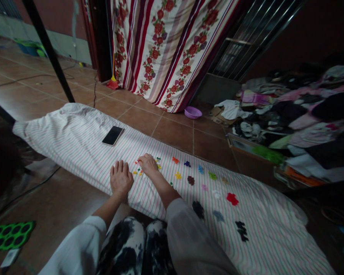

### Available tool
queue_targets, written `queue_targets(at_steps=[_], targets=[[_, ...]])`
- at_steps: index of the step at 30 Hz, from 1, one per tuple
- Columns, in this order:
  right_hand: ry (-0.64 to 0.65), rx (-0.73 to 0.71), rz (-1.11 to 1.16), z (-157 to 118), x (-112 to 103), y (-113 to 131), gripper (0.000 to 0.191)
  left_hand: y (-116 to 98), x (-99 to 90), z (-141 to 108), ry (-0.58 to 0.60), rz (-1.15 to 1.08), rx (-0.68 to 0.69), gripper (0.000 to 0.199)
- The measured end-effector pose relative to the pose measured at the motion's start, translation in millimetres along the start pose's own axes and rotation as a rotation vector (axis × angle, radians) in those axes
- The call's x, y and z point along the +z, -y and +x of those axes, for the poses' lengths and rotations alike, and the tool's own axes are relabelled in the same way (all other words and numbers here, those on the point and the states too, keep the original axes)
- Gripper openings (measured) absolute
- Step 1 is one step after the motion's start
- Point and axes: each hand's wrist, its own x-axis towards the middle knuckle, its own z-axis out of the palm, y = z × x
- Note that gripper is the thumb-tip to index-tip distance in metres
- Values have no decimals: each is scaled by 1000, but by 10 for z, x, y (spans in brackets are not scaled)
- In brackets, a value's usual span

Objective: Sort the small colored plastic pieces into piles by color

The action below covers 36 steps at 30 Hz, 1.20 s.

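My left hand [121, 178] lies flat on a striped cloth [83, 152], fingers stretched out, holding nothing. Just to its right, my right hand [148, 165] has its fingers bent and pinched down at the cloth; what they hold, if anything, is too small to make out. Around its fingertips are scattered small mixed pieces [135, 172] in yellow, orange and green. Sorted by colour, little heaps spread out to the right, among them orange pieces [175, 160], yellow pieces [178, 175], brown pieces [190, 180], red pieces [232, 198] and black pieces [242, 231].
A phone [113, 135] lies on the cloth beyond my left hand. On the tiled floor stand a purple basin [193, 112] and a red broom [112, 83] by a floral curtain [172, 46]. Clothes and shoes are piled at right [275, 110]. A green-rimmed object [11, 235] sits lower left.
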Motion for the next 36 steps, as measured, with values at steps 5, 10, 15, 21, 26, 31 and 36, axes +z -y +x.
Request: queue_targets(at_steps=[5,10,15,21,26,31,36], targets=[[45,36,-51,87,-9,50,29,-7,-16,-1,3,10,2,43],[62,28,-59,135,-50,101,27,-4,-11,-2,8,-4,0,44],[-15,4,5,81,-63,103,14,-1,-13,-3,13,-38,-5,44],[-122,-44,181,2,6,57,6,-3,-24,-9,10,-41,-9,44],[-193,9,294,-125,54,-17,4,-1,-47,-22,13,-27,5,45],[-260,79,348,-355,-6,-213,2,-2,-48,-37,0,-28,10,46],[-359,168,378,-695,-112,-600,4,-6,-40,-45,-2,-10,5,46]])
